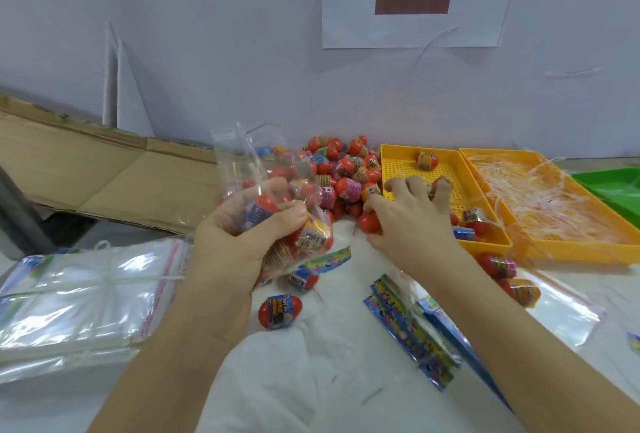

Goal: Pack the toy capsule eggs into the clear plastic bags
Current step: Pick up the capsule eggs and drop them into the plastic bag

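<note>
My left hand (239, 242) grips a clear plastic bag (249, 169) with several red capsule eggs inside; the bag's open top sticks up above the hand. My right hand (412, 218) reaches over the edge of a yellow perforated tray (401, 162), its fingers curled over eggs, with one red egg (369, 223) under the thumb. A heap of capsule eggs (343, 169) lies against the wall between the two hands. One loose egg (278, 308) lies on the white table below the left hand.
A tied stack of clear bags (79, 297) lies at the left. Blue printed header cards (412, 325) lie at centre right. A second yellow tray (554, 204) holds plastic strips; a green tray (616, 186) sits at far right. Flattened cardboard (86, 169) lies at back left.
</note>
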Demonstrator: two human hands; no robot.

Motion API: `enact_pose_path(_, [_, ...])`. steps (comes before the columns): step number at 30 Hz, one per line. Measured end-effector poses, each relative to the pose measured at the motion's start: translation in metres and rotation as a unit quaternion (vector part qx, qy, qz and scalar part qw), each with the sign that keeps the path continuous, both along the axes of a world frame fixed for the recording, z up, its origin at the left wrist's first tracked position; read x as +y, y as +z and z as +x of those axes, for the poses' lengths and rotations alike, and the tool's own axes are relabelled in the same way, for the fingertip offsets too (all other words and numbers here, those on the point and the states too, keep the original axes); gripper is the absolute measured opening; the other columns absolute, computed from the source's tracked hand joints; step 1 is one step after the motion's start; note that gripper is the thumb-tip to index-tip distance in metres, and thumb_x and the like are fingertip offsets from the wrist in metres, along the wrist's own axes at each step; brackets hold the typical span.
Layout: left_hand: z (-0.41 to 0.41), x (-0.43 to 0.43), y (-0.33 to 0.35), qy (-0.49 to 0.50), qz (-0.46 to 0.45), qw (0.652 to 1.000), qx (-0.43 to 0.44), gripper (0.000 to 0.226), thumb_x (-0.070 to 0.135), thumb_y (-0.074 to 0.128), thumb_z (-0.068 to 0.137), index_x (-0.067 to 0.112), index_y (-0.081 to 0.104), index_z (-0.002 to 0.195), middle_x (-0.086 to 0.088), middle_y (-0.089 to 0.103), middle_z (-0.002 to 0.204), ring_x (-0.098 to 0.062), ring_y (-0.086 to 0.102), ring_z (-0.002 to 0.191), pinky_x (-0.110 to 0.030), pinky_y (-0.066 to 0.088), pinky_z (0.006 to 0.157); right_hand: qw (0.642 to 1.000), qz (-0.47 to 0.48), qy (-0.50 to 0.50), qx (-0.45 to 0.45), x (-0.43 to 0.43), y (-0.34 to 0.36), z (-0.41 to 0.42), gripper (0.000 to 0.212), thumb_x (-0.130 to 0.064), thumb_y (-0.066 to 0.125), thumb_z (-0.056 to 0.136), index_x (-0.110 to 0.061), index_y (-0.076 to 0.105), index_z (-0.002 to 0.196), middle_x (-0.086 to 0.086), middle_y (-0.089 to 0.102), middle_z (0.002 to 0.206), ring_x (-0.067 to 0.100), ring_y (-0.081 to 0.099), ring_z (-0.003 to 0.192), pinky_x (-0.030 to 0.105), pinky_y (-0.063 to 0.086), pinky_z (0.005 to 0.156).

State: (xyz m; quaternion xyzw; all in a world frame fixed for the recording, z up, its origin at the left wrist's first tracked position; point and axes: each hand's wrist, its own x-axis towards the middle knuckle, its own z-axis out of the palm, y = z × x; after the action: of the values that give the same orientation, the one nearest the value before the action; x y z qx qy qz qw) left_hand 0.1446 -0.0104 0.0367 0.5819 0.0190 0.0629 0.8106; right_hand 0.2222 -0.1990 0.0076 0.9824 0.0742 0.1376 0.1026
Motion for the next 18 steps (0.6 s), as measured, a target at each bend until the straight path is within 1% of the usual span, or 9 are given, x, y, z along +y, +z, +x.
enact_pose_path(2, [0.0, -0.001, -0.001, -0.016, 0.002, 1.0, -0.012, 0.058, 0.029, 0.081, 0.042, 0.025, 0.076, 0.1, -0.005, 0.077, 0.091, -0.021, 0.075, 0.073, -0.032, 0.058, 0.052, 0.998, 0.055, 0.035, -0.025, 0.001, 0.002, -0.001, 0.035, -0.047, 0.054, 0.091, -0.031, 0.055, 0.122, 0.0, 0.047, 0.132, 0.023, 0.035, 0.125, 0.049, 0.019, 0.102])
enact_pose_path(3, [-0.001, -0.002, -0.001, -0.024, 0.001, 1.0, -0.015, 0.061, 0.029, 0.081, 0.044, 0.024, 0.074, 0.104, -0.005, 0.077, 0.094, -0.022, 0.075, 0.077, -0.034, 0.059, 0.055, 0.986, 0.151, 0.062, -0.041, 0.002, 0.006, -0.003, 0.03, -0.046, 0.056, 0.09, -0.029, 0.059, 0.115, -0.004, 0.053, 0.125, 0.019, 0.043, 0.119, 0.044, 0.026, 0.099])
enact_pose_path(4, [-0.001, -0.002, -0.001, -0.027, 0.003, 0.999, -0.017, 0.062, 0.029, 0.081, 0.045, 0.025, 0.074, 0.106, -0.005, 0.077, 0.095, -0.023, 0.075, 0.079, -0.035, 0.06, 0.056, 0.954, 0.281, 0.087, -0.052, 0.003, 0.015, -0.006, 0.024, -0.043, 0.061, 0.088, -0.029, 0.061, 0.107, -0.009, 0.059, 0.114, 0.014, 0.051, 0.11, 0.036, 0.036, 0.093])
enact_pose_path(7, [-0.001, -0.003, -0.005, -0.014, 0.033, 0.999, -0.028, 0.049, 0.032, 0.082, 0.044, 0.033, 0.077, 0.093, -0.001, 0.077, 0.092, -0.019, 0.075, 0.077, -0.031, 0.058, 0.05, 0.781, 0.596, 0.178, -0.057, 0.003, 0.051, -0.017, 0.021, -0.026, 0.074, 0.08, -0.034, 0.059, 0.092, -0.017, 0.066, 0.089, 0.0, 0.064, 0.079, 0.015, 0.047, 0.067])
enact_pose_path(10, [-0.002, -0.005, -0.009, -0.008, 0.084, 0.995, -0.05, 0.045, 0.037, 0.083, 0.044, 0.041, 0.075, 0.089, 0.005, 0.077, 0.09, -0.013, 0.075, 0.078, -0.029, 0.057, 0.05, 0.663, 0.672, 0.323, -0.065, 0.001, 0.089, -0.037, 0.021, -0.025, 0.068, 0.08, -0.024, 0.06, 0.099, -0.005, 0.072, 0.089, 0.011, 0.067, 0.076, 0.021, 0.05, 0.066])
enact_pose_path(12, [-0.002, -0.006, -0.01, -0.01, 0.121, 0.99, -0.066, 0.046, 0.04, 0.082, 0.046, 0.047, 0.073, 0.091, 0.009, 0.076, 0.091, -0.011, 0.074, 0.078, -0.028, 0.057, 0.051, 0.629, 0.667, 0.398, -0.037, 0.001, 0.105, -0.05, 0.016, -0.023, 0.059, 0.084, -0.018, 0.063, 0.098, -0.006, 0.073, 0.085, 0.012, 0.067, 0.076, 0.022, 0.049, 0.068])
enact_pose_path(13, [-0.002, -0.007, -0.011, -0.015, 0.135, 0.988, -0.074, 0.047, 0.042, 0.082, 0.046, 0.05, 0.072, 0.092, 0.011, 0.076, 0.092, -0.012, 0.075, 0.078, -0.03, 0.058, 0.051, 0.642, 0.65, 0.406, -0.029, 0.001, 0.109, -0.055, 0.015, -0.024, 0.056, 0.086, -0.018, 0.065, 0.098, -0.007, 0.073, 0.085, 0.012, 0.067, 0.078, 0.024, 0.05, 0.07])
enact_pose_path(15, [-0.003, -0.008, -0.012, -0.022, 0.157, 0.983, -0.091, 0.049, 0.044, 0.083, 0.047, 0.053, 0.07, 0.094, 0.013, 0.076, 0.093, -0.014, 0.075, 0.076, -0.035, 0.059, 0.05, 0.723, 0.579, 0.373, -0.051, 0.003, 0.109, -0.058, 0.014, -0.032, 0.058, 0.089, -0.025, 0.069, 0.097, -0.008, 0.072, 0.093, 0.013, 0.067, 0.088, 0.033, 0.051, 0.079])
enact_pose_path(18, [-0.004, -0.009, -0.013, -0.025, 0.166, 0.981, -0.099, 0.052, 0.038, 0.085, 0.05, 0.047, 0.07, 0.099, 0.009, 0.076, 0.091, -0.018, 0.075, 0.075, -0.037, 0.06, 0.051, 0.822, 0.477, 0.298, -0.084, 0.004, 0.101, -0.056, 0.015, -0.044, 0.062, 0.084, -0.038, 0.068, 0.097, -0.015, 0.059, 0.104, 0.003, 0.056, 0.102, 0.023, 0.04, 0.089])
